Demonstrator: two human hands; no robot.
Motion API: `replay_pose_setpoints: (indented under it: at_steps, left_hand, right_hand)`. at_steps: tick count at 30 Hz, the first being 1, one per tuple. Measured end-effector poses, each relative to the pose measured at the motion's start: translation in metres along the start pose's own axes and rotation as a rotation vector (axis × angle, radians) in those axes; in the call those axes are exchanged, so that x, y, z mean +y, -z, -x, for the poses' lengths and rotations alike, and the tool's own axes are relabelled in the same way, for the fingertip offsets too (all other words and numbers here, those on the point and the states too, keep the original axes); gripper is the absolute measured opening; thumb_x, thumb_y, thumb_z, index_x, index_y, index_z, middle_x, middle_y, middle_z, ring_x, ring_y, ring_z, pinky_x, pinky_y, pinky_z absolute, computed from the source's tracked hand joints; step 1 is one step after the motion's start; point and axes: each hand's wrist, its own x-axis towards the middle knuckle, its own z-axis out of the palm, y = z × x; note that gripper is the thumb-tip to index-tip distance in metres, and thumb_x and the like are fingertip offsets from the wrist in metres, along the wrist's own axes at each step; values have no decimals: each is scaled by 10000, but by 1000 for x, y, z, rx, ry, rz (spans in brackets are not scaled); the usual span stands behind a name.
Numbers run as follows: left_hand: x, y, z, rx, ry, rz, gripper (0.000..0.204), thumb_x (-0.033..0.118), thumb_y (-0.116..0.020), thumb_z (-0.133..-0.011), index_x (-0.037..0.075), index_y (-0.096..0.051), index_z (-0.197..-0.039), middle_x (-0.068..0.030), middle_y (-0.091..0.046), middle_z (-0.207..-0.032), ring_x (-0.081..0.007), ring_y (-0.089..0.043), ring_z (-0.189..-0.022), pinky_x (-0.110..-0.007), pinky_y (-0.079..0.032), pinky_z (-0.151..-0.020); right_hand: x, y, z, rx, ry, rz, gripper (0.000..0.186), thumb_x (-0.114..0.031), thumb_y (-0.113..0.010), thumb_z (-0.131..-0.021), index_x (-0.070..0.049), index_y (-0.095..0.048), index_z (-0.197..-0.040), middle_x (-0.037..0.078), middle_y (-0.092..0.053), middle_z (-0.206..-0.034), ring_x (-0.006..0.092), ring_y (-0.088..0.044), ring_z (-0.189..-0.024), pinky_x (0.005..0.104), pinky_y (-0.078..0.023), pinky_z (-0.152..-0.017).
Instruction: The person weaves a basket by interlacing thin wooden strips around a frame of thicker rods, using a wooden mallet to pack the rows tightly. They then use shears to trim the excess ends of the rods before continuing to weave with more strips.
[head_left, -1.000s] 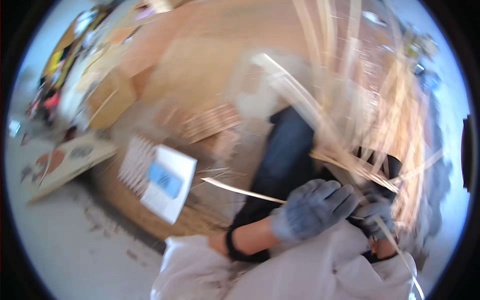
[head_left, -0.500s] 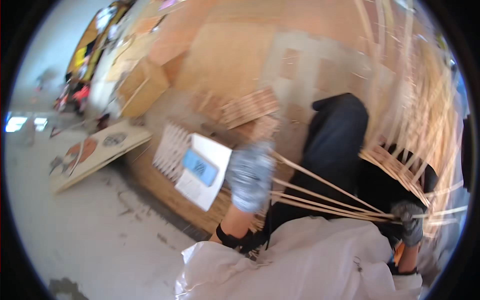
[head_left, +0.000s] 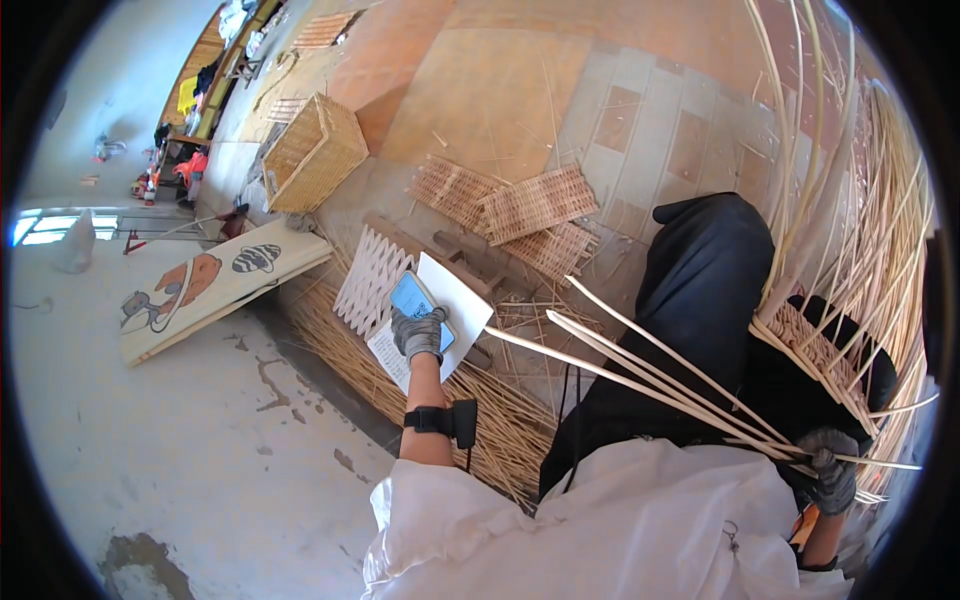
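The left hand (head_left: 418,335) lies on one phone (head_left: 408,295), grip unclear; the right hand (head_left: 832,470) clasps at least four pale strips (head_left: 650,389).

The grey-gloved left hand (head_left: 418,333) is stretched well out to the left of the bent knee (head_left: 715,255), back uppermost; how far its fingers close is hard to tell. Behind it the left forearm (head_left: 427,383) runs nearly straight, bare on both sides of a black strap (head_left: 430,420). The right hand (head_left: 830,470), gloved likewise, sits to the right of the knee and nearer the body, its fingers curled tightly inward.
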Motion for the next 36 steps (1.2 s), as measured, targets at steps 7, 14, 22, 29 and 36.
replay_pose_setpoints:
  at_steps: [7,14,22,29,36]
  left_hand:
    - [-25,-25,-47,235,163,-328,1043,617,-738,-481,-68,-482,-1224,-248,-496,-1263,-344,-472,-1190,-376,-376,-994]
    - [41,31,-77,135,-194,-259,715,455,-640,-757,-82,-493,-1207,-211,-524,-1237,-289,-518,-1132,-353,-398,-977]
    - [240,57,239,-736,-1631,524,286,173,-542,-867,12,-570,-1102,-138,-616,-981,-274,-603,-827,-383,-490,-752]
    - [208,-55,319,-1930,56,623,388,328,-513,-922,9,-572,-1136,-77,-632,-920,-149,-612,-747,-248,-514,-688]
    - [218,-48,315,-2046,392,741,433,314,-570,-892,-41,-552,-1140,-72,-611,-901,-110,-586,-737,-214,-501,-663]
  right_hand:
    - [-12,-3,3,27,84,61,547,-531,-620,-773,15,-651,-754,112,-629,-712,198,-609,-661,311,-485,-610]
    - [-32,0,7,24,252,3,271,-256,-672,-805,15,-669,-812,133,-662,-866,245,-630,-803,322,-504,-720]
    - [-109,2,28,492,515,152,431,-382,-651,-819,39,-617,-734,186,-638,-690,287,-642,-637,393,-541,-630]
    - [-112,-27,4,300,677,675,267,-146,-742,-698,-43,-623,-914,136,-669,-886,284,-669,-762,368,-551,-676]
    - [-149,-33,-8,83,569,805,294,-150,-695,-702,-41,-614,-963,121,-663,-949,260,-660,-794,329,-539,-723]
